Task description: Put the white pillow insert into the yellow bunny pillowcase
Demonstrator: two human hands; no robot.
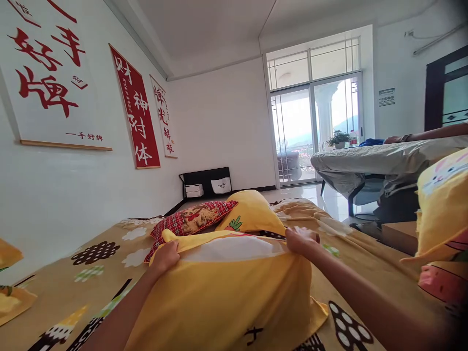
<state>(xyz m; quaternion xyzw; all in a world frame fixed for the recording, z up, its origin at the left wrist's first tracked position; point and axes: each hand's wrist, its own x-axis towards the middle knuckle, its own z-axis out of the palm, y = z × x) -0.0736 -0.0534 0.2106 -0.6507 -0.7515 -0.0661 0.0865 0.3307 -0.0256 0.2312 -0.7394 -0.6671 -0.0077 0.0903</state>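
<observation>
A yellow pillowcase (219,297) lies in front of me with its mouth spread wide on the far side. White pillow filling (234,249) shows inside that opening. My left hand (168,257) is closed on the left corner of the mouth. At the opposite corner, my right hand (302,239) pinches the edge of the same case. Just beyond, a red plaid cushion (179,220) with a bear print leans against a yellow pillow (252,209) with a carrot print. All of them rest on a brown patterned bedspread (120,273).
At the right edge stands a yellow cushion (444,200) with a bunny face; yellow fabric (14,304) lies far left. A covered table (365,161) holds a potted plant (339,139), and another person's arm (427,134) rests there. A low black stand (204,178) is by the wall.
</observation>
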